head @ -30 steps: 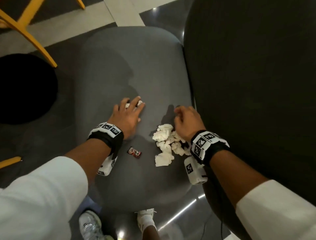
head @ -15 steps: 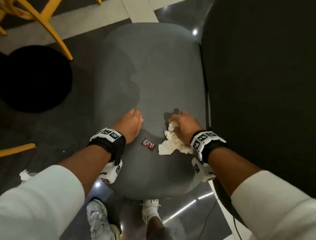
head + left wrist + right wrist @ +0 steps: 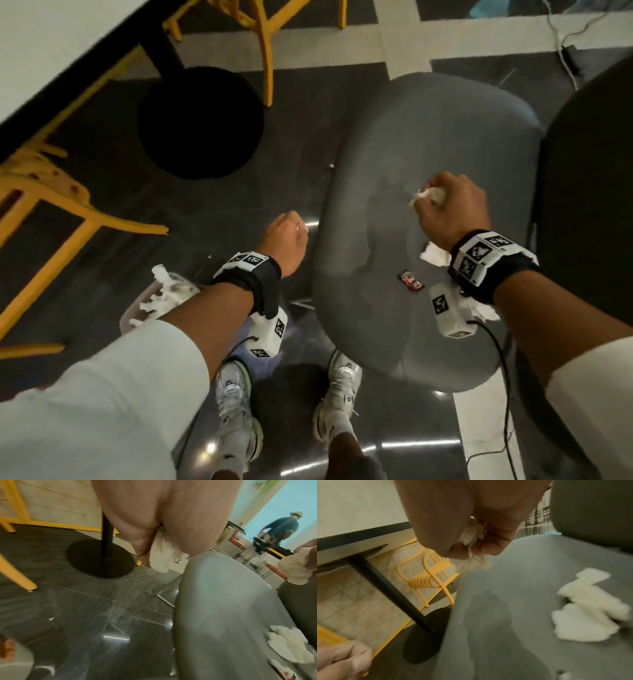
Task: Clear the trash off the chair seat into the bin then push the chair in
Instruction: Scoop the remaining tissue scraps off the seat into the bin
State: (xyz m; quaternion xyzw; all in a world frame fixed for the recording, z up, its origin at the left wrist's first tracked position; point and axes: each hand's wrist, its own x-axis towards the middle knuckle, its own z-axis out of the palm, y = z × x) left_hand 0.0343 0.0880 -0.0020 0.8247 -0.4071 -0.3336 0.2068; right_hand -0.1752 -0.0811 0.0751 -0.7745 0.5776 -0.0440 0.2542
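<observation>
Gripping tissue wads, both hands, wrapper writing unreadable

You stand on a dark glossy tile floor crossed by pale bands, ceiling lights reflected in it. A white table with a dark edge stands on a black post and round base. Yellow chairs sit around it. A light-blue wall shows far off. A cable trails across the floor.

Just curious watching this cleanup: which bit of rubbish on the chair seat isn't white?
The small red wrapper on the grey chair seat. The crumpled tissues lying beside it are white.
</observation>
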